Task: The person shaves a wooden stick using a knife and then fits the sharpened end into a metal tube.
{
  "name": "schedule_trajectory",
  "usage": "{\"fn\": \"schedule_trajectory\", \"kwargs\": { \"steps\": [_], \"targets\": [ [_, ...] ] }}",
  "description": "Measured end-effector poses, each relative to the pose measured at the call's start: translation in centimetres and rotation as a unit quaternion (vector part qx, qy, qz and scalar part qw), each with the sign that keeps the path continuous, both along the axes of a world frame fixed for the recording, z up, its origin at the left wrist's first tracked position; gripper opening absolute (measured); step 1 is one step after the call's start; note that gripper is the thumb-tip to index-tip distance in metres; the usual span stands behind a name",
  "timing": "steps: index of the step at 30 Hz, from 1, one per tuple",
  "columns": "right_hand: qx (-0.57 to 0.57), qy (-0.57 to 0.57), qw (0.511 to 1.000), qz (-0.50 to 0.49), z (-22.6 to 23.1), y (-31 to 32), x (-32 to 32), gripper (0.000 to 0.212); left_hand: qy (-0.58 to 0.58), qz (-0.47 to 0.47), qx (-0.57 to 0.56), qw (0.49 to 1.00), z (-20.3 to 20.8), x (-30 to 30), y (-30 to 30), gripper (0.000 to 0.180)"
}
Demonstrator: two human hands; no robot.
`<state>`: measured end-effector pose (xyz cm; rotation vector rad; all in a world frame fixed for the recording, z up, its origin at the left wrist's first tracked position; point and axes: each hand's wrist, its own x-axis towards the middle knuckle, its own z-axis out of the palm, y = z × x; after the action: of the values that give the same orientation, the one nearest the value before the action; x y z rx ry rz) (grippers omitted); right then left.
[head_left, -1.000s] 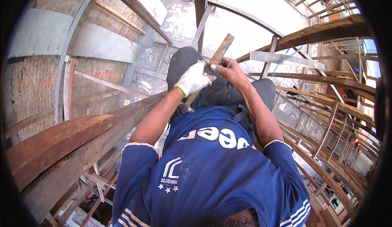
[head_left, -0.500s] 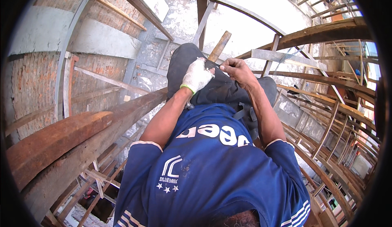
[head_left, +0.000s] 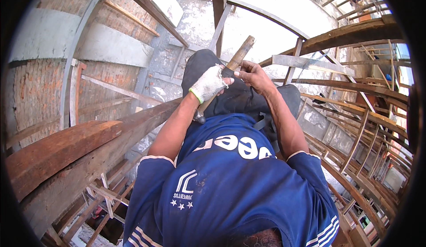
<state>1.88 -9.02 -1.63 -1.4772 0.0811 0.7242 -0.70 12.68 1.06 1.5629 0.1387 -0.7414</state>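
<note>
My left hand (head_left: 209,83), in a white knit glove with bare fingertips, is closed around the wooden handle of a hammer (head_left: 242,52). The handle slants up and away past the glove. Its other end comes out below the glove near my shirt, where a grey metal head shows in part. A dark strip (head_left: 227,73) lies round the handle just beyond the glove. My bare right hand (head_left: 254,77) pinches at this strip with thumb and forefinger, its other fingers curled behind the handle. Both hands are above my dark trousers (head_left: 239,97).
Thick curved timbers (head_left: 62,154) lie close on my left, and another curved beam (head_left: 350,37) rises at the right. Thin wooden braces (head_left: 219,29) cross ahead. Many slatted frames (head_left: 359,145) fill the right side. A brick wall (head_left: 40,87) stands far left.
The hammer has shifted slightly and more of its lower handle and head shows below the glove. My right fingers have moved in behind the handle, close against the dark strip.
</note>
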Motion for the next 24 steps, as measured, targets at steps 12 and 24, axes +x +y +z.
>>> {"fn": "schedule_trajectory", "kwargs": {
  "steps": [12,24],
  "targets": [
    [0.013,-0.018,0.999,0.030,2.8,1.3,0.8,0.038,0.053,-0.005,-0.171,0.984,0.3,0.0,1.3,0.039],
    [0.024,0.074,0.996,-0.048,1.9,1.8,0.5,0.018,-0.187,0.030,0.243,0.951,-0.6,-0.4,-0.6,0.054]
  ]
}}
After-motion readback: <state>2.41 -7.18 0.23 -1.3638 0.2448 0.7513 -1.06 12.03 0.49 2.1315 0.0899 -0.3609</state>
